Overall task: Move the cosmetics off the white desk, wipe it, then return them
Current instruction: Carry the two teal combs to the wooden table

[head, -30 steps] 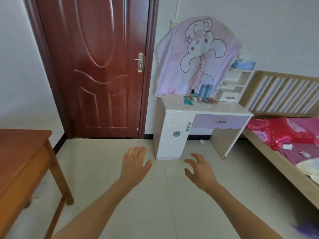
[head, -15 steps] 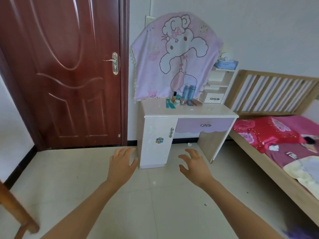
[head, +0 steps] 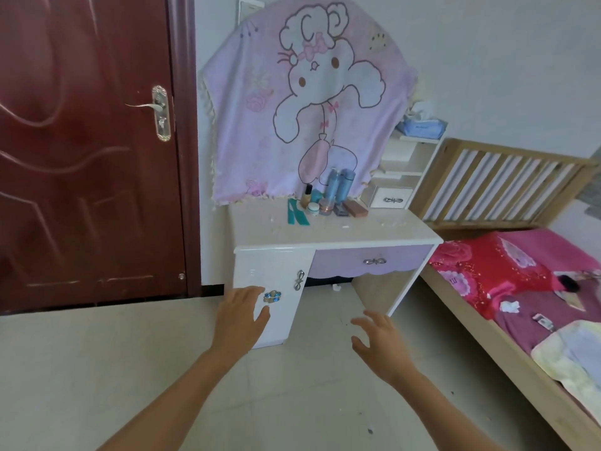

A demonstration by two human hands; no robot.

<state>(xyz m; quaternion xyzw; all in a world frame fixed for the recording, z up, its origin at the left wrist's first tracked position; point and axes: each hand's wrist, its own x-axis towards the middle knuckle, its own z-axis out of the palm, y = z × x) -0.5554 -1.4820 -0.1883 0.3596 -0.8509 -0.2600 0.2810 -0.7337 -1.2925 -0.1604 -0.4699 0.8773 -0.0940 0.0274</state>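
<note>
Sitting well beyond hands [head: 242,315] [head: 382,346]: cosmetics [head: 328,200]

I am in a bedroom in someone's home. Straight ahead of my left hand [head: 240,317] stands a white desk [head: 325,234] with a lilac drawer [head: 370,260]. It is set up as a dressing table: bottles and small jars of cosmetics [head: 328,196] are clustered at the back. Above them hangs a pink cartoon blanket [head: 309,109]. Beyond my right hand [head: 383,346], a little shelf unit [head: 406,157] carries a pack of tissues [head: 421,126]. Off to the right of that hand runs a wooden bed [head: 487,336] with a slatted headboard [head: 500,180] and red flowered bedding [head: 494,265]. To the left of my left hand is a dark red panelled door [head: 81,157] with a lever handle [head: 156,107]. Pale floor tiles [head: 97,369] lie under both hands.
</note>
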